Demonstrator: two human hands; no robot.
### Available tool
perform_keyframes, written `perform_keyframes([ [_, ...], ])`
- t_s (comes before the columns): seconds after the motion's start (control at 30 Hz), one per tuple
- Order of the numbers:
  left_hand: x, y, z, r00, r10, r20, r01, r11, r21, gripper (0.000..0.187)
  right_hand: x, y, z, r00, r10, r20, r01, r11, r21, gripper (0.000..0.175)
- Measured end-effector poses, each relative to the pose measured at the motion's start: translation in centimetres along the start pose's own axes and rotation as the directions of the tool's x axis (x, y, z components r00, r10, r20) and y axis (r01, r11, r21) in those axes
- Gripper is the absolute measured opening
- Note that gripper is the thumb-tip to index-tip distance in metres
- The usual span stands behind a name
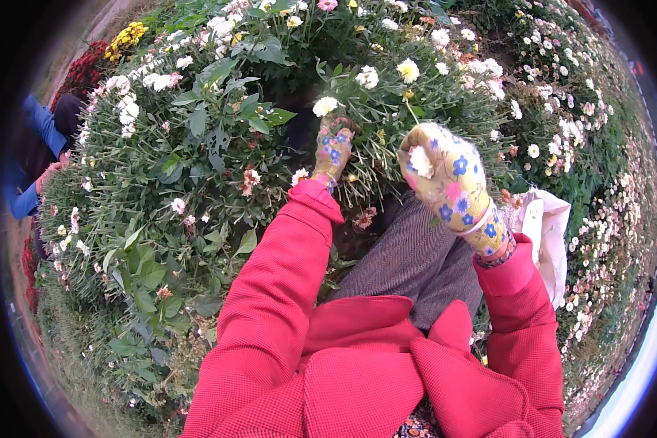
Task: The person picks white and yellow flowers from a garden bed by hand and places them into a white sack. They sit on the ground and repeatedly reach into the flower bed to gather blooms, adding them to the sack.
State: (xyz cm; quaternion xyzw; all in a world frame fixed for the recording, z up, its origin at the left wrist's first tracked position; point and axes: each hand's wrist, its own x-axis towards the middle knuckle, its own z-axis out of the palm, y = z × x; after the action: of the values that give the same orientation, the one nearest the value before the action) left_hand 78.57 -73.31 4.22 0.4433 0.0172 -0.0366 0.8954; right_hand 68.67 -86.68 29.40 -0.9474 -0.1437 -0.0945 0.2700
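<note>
My left hand [334,150], in a yellow glove printed with flowers, reaches into the chrysanthemum plants. A white chrysanthemum bloom [325,106] sits right above its curled fingers. Leaves and shadow partly hide the fingertips, so I cannot tell whether they grip the stem. Held higher and to the right, my right hand [443,175] wears a matching glove and is closed in a fist. A white flower head [420,161] shows between its fingers. Just beyond that fist, a thin stem rises to a small yellowish bud [408,94].
A whitish cloth bag [547,235] lies beside my right forearm. Dense flowering plants [159,137] surround my legs [394,252]. At the far left crouches another person in blue sleeves [24,200], near red flowers [82,68] and yellow flowers [126,41].
</note>
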Motion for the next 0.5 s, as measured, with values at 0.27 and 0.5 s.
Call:
perform_keyframes([
  [0.27, -1.4, 1.4, 1.5, 1.0, 0.017, 0.015, -0.022, 0.784, 0.621, 0.028, 7.1, 10.7, 5.8, 0.792, 0.161, 0.589, 0.266, 0.778, -0.57, 0.033],
  [0.5, -1.3, 2.1, 0.9, 0.999, -0.037, -0.009, 0.034, 0.751, 0.659, 0.028, 6.7, 13.8, 7.4, 0.846, -0.005, 0.532, 0.219, 0.914, -0.341, 0.02],
])
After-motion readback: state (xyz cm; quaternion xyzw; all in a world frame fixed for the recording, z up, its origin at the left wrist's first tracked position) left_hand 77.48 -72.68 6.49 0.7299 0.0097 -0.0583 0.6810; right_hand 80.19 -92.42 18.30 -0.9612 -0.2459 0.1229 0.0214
